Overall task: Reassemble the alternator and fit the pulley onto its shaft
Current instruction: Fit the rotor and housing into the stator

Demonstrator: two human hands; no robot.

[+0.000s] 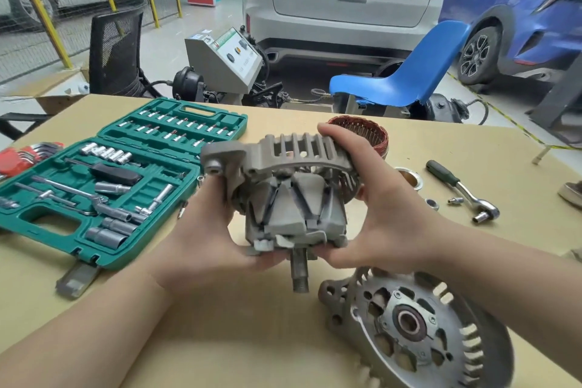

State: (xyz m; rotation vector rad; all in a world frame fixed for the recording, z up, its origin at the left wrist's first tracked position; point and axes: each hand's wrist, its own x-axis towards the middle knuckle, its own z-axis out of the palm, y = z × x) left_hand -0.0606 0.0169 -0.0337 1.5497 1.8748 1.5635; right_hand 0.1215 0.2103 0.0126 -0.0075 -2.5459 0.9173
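I hold a grey alternator housing half (283,151) with the claw-pole rotor (293,214) seated in it, above the cardboard-covered table. The rotor's threaded shaft (299,274) points toward me. My left hand (201,239) grips the rotor's lower left side. My right hand (378,205) wraps over the housing's right rim, its fingers curled across the top. The other housing half (419,327) with its bearing lies on the table at the lower right. A copper-wound stator (368,132) stands behind my right hand. A pulley (409,178) sits to the right, partly hidden.
An open green socket set case (104,186) lies at the left, with red hex keys (22,157) beyond it. A ratchet wrench (463,189), a nut (432,204) and a small bolt (455,200) lie at the right. Chairs, a test bench and parked cars stand beyond the table.
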